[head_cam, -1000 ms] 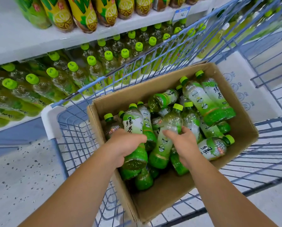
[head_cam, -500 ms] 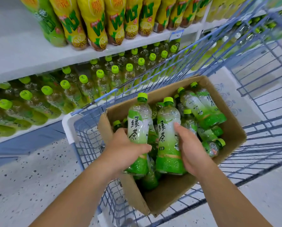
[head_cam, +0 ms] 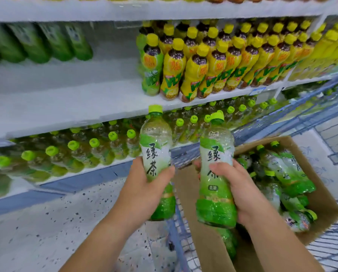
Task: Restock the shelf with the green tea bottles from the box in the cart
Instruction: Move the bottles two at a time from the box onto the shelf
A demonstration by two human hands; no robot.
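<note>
My left hand [head_cam: 142,191] grips one green tea bottle [head_cam: 156,142] upright, left of the cart. Another green tea bottle [head_cam: 216,154] stands upright in my right hand [head_cam: 236,191], above the near corner of the cardboard box [head_cam: 321,195]. Both bottles are raised in front of the shelves. Several more green tea bottles [head_cam: 283,173] lie loose inside the box, which sits in the blue wire cart [head_cam: 332,254]. The lower shelf [head_cam: 105,163] holds rows of green-capped tea bottles [head_cam: 72,152].
On the middle shelf [head_cam: 66,107] the left half is bare, with yellow-labelled lemon tea bottles [head_cam: 213,67] on its right half. Blurred green bottles [head_cam: 46,42] sit at the upper left. Speckled floor [head_cam: 46,222] lies left of the cart.
Both hands have lifted their bottles out of the box and up towards the shelves. My view has swung upward and left, so more of the shelving shows.
</note>
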